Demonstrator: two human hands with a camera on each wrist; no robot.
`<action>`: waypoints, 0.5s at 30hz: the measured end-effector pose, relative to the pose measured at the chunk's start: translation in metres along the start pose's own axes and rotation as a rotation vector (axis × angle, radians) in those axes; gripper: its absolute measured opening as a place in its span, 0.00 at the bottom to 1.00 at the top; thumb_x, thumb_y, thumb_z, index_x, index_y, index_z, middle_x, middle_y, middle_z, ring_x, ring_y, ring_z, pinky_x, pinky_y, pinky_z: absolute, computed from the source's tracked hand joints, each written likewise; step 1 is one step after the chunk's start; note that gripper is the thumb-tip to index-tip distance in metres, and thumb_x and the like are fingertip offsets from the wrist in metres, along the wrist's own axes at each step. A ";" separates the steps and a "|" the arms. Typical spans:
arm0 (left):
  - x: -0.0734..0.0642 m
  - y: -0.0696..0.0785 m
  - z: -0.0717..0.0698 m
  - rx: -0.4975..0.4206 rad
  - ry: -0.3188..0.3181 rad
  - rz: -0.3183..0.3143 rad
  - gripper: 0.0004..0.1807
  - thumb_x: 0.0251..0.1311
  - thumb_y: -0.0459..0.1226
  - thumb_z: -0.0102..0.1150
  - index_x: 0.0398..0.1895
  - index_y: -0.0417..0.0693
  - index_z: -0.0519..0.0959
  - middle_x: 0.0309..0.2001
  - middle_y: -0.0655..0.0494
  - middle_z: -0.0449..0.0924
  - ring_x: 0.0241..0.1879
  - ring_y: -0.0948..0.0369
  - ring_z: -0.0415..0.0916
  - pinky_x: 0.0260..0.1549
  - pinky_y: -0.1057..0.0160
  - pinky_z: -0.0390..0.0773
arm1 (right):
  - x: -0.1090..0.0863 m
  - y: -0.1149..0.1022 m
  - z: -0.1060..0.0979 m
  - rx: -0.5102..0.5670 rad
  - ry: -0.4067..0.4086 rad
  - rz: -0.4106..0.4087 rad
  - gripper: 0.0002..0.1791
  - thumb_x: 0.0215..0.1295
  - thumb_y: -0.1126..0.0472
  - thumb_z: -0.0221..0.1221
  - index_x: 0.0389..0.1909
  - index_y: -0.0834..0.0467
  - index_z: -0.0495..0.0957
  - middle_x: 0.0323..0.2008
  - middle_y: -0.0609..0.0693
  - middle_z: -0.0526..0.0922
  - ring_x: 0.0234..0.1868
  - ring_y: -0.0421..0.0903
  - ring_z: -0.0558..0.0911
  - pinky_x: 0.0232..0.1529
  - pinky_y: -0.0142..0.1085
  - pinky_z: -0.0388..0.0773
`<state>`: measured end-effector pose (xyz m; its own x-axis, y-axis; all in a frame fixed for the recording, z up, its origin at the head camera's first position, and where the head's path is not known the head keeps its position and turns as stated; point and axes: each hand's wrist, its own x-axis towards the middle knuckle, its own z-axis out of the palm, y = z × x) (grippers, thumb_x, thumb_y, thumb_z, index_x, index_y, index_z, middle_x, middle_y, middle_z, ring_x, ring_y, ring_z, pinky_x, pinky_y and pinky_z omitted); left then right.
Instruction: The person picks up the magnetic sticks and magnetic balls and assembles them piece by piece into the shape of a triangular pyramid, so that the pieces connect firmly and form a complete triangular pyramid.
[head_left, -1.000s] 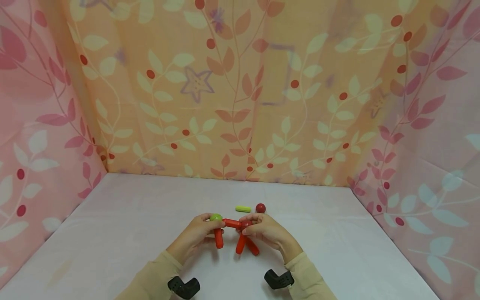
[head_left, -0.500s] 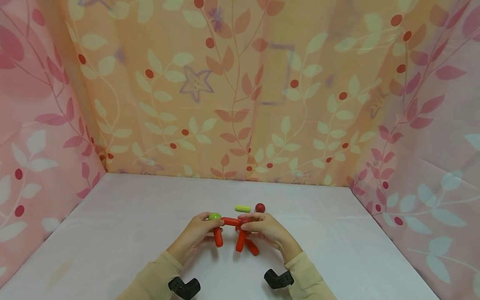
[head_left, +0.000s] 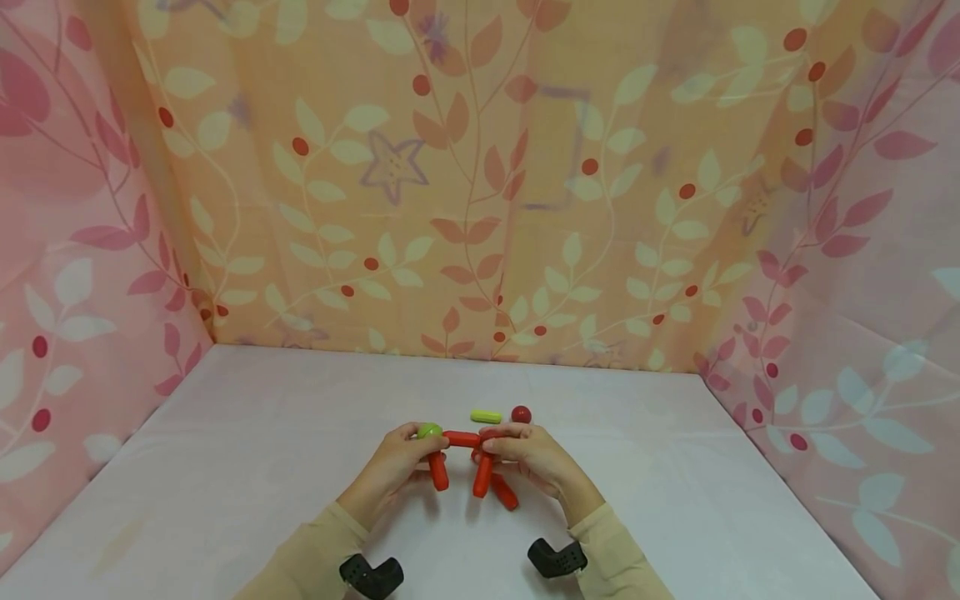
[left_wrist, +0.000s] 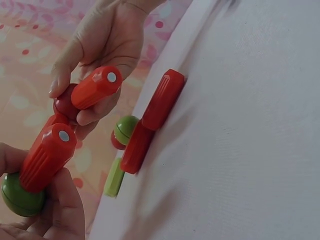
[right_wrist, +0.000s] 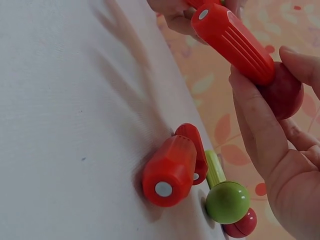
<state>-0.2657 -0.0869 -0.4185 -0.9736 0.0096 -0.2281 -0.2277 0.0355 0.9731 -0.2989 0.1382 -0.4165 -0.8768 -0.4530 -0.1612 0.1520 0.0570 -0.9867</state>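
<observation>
Closest in, the sleeves (head_left: pixel 303 554) run off the lower edge; now the left hand (head_left: pixel 392 463) pinches a green ball (head_left: pixel 430 430), the right hand (head_left: pixel 546 460) a red ball (right_wrist: pixel 286 94) mostly masked by fingers from above. A red crossbar (head_left: pixel 461 439) spans between, held over the bench (head_left: pixel 225 467), its ends hard to make out. Beneath lie loose red rods (left_wrist: pixel 164 97) and a second green ball (right_wrist: pixel 228 202), hidden from the head camera; beyond, a lime stick (head_left: pixel 486 416).
</observation>
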 end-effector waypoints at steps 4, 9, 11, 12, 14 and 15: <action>0.001 -0.001 0.000 0.004 0.010 0.002 0.24 0.63 0.41 0.62 0.58 0.36 0.72 0.51 0.37 0.81 0.39 0.55 0.81 0.36 0.60 0.81 | 0.000 0.000 0.000 0.013 0.011 -0.003 0.23 0.65 0.58 0.64 0.56 0.68 0.77 0.45 0.62 0.88 0.53 0.58 0.85 0.54 0.43 0.82; 0.000 -0.001 0.001 -0.007 0.012 0.009 0.25 0.64 0.41 0.61 0.59 0.35 0.71 0.51 0.37 0.80 0.39 0.55 0.82 0.36 0.60 0.82 | 0.000 0.000 0.001 0.038 0.015 -0.001 0.23 0.65 0.58 0.65 0.56 0.68 0.77 0.44 0.60 0.88 0.51 0.56 0.86 0.54 0.44 0.82; -0.001 -0.002 0.002 -0.009 0.014 0.013 0.25 0.64 0.41 0.61 0.59 0.35 0.71 0.51 0.37 0.80 0.38 0.56 0.82 0.36 0.60 0.82 | 0.000 0.000 0.002 0.045 0.018 0.004 0.23 0.65 0.58 0.65 0.56 0.68 0.77 0.44 0.60 0.88 0.50 0.54 0.87 0.54 0.44 0.82; -0.001 -0.002 0.002 -0.009 0.015 0.015 0.26 0.64 0.41 0.61 0.59 0.34 0.71 0.51 0.37 0.80 0.38 0.56 0.82 0.36 0.60 0.82 | 0.000 0.000 0.002 0.044 0.019 0.002 0.23 0.65 0.57 0.65 0.56 0.68 0.77 0.44 0.59 0.88 0.50 0.54 0.87 0.54 0.43 0.82; -0.002 -0.002 0.002 -0.013 0.016 0.019 0.26 0.64 0.41 0.61 0.60 0.34 0.71 0.52 0.36 0.79 0.38 0.56 0.82 0.36 0.60 0.82 | 0.000 0.001 0.002 0.047 0.023 0.005 0.23 0.65 0.57 0.65 0.55 0.67 0.77 0.43 0.59 0.89 0.49 0.53 0.87 0.54 0.43 0.82; -0.002 -0.002 0.002 -0.013 0.017 0.019 0.26 0.64 0.41 0.61 0.60 0.34 0.71 0.52 0.36 0.79 0.37 0.56 0.82 0.36 0.60 0.82 | -0.001 0.001 0.002 0.049 0.024 0.006 0.23 0.65 0.57 0.65 0.55 0.67 0.77 0.44 0.59 0.89 0.49 0.53 0.87 0.54 0.43 0.82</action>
<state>-0.2632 -0.0851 -0.4202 -0.9778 -0.0069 -0.2094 -0.2095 0.0224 0.9776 -0.2972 0.1363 -0.4170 -0.8864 -0.4314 -0.1679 0.1789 0.0153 -0.9838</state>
